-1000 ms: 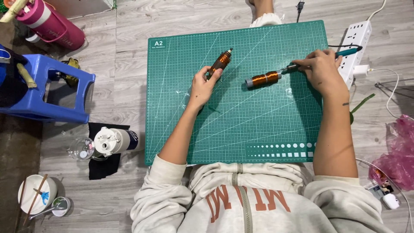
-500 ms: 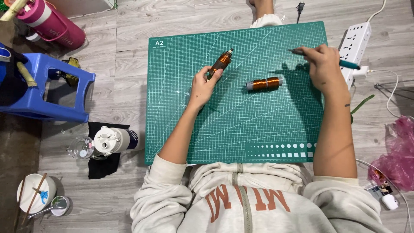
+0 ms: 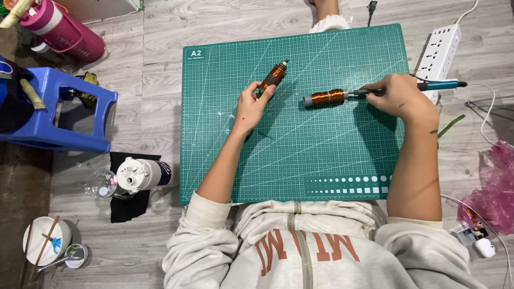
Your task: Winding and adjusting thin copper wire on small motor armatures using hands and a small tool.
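A green cutting mat (image 3: 300,155) lies on the wooden floor. My left hand (image 3: 251,104) grips a copper-wound coil (image 3: 274,75) that rests slanted on the mat. A second copper-wound coil (image 3: 324,98) lies flat at mid-mat. My right hand (image 3: 399,96) holds a teal-handled soldering iron (image 3: 439,85), and its tip touches the right end of that second coil.
A white power strip (image 3: 441,51) lies right of the mat. At left stand a blue plastic stool (image 3: 64,115), a pink bottle (image 3: 67,32) and a white bottle (image 3: 142,175). A bowl with sticks (image 3: 45,241) sits lower left, a pink plastic bag (image 3: 495,187) at right.
My right hand had lifted the soldering iron up and away from the second coil; now it has come back down and the tip touches the coil's right end. The left hand stayed put.
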